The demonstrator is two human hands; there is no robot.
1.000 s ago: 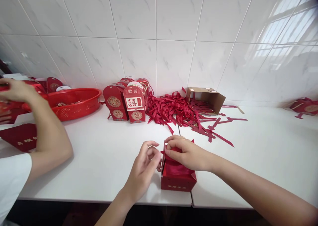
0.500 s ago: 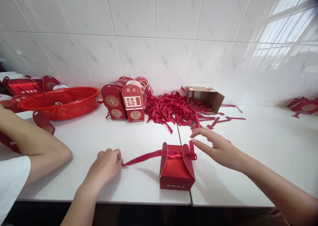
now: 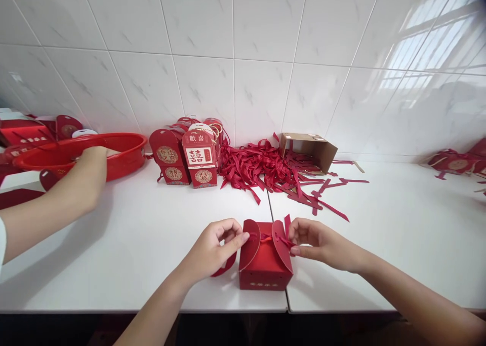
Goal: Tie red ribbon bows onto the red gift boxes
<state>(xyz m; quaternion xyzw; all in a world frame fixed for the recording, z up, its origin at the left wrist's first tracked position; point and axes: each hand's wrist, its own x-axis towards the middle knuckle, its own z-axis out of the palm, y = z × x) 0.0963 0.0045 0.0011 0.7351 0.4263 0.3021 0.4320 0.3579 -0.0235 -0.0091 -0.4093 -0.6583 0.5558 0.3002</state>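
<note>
A small red gift box (image 3: 266,267) with gold lettering stands upright near the table's front edge, its two rounded side flaps leaning inward. A red ribbon (image 3: 268,238) runs through both flaps across the top. At the left flap is my left hand (image 3: 216,247), thumb and fingers closed on the flap's edge; how it holds the ribbon there is hidden. Below that hand, a loop of the ribbon hangs beside the box. My right hand (image 3: 322,242) pinches the ribbon close against the right flap, and one ribbon end sticks up there.
Behind lie a heap of red ribbons (image 3: 250,166), an overturned cardboard box (image 3: 309,153) and flat red strips (image 3: 322,189). Several red boxes (image 3: 201,158) stand by the wall. At left, another person's arm (image 3: 72,194) reaches into a red plastic basket (image 3: 129,158).
My left hand has moved right, from the stretched ribbon's end to the box's left flap. My right hand has lowered and closed on the ribbon. The other person's arm now reaches into the basket.
</note>
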